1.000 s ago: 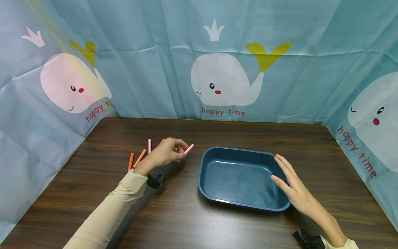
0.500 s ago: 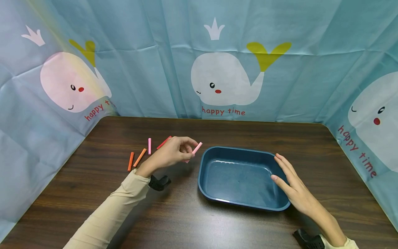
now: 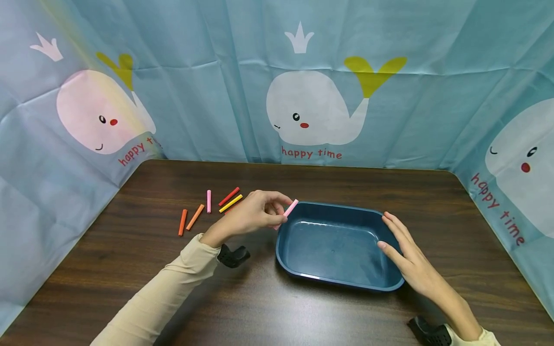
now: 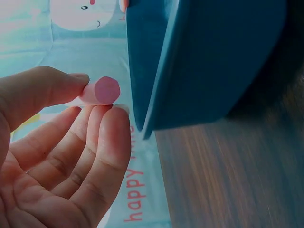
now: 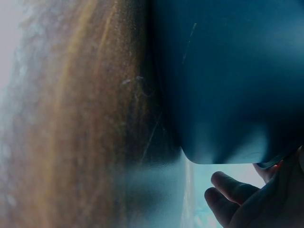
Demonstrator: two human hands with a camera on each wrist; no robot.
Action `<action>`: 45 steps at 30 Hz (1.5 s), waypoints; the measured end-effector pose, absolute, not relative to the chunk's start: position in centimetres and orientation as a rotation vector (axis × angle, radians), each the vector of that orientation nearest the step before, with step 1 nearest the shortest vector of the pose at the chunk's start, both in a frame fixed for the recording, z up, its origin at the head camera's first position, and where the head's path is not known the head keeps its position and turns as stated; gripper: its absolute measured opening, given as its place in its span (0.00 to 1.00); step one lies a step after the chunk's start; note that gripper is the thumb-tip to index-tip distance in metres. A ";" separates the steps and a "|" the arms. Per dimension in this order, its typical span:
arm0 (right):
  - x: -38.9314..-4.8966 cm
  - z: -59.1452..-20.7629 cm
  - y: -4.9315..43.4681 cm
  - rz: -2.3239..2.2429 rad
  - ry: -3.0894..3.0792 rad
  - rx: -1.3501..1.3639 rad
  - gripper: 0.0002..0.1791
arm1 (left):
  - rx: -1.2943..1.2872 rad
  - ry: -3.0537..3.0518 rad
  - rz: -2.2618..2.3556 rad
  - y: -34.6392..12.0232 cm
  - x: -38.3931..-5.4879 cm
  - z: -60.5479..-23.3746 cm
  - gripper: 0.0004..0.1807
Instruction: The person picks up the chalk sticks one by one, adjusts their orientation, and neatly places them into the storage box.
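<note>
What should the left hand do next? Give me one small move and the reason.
Probably ease the pink stick slightly rightward, over the blue tray: the left hand pinches it by the tray's left rim, while the right hand is at the opposite end.

We see the left hand (image 3: 251,214) pinch a pink stick (image 3: 291,207) near the blue tray (image 3: 333,252). The right hand (image 3: 411,264) touches its right side; we spot a yellow stick (image 3: 231,203) beyond.

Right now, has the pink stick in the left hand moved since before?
Yes, the held pink stick moved right, toward the blue tray, and overlaps its rim in the head view.
</note>
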State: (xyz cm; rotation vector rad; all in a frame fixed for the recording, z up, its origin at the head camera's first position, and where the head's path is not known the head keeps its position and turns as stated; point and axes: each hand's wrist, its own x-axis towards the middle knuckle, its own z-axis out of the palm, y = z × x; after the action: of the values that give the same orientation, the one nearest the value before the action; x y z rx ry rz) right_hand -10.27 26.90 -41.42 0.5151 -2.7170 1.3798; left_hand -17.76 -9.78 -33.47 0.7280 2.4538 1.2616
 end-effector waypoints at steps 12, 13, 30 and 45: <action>-10.2 -41.4 26.9 1.337 -2.727 0.516 0.35 | 0.778 2.420 1.210 -8.1 -17.3 -33.3 0.20; -10.2 -41.5 26.9 1.337 -2.727 0.516 0.35 | 0.782 2.412 1.212 -8.0 -17.2 -33.2 0.20; -10.3 -41.6 26.9 1.372 -2.708 0.525 0.35 | 0.861 2.327 1.232 -6.5 -17.2 -33.9 0.17; -10.3 -41.5 26.9 1.356 -2.726 0.512 0.35 | 0.865 2.290 1.188 -5.3 -17.3 -34.8 0.17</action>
State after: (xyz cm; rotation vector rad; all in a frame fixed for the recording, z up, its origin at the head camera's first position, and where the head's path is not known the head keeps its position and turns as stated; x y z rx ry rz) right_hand -10.28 26.87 -41.48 0.5123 -2.7256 1.3558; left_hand -17.25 -5.30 -34.83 0.8653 2.2901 1.1879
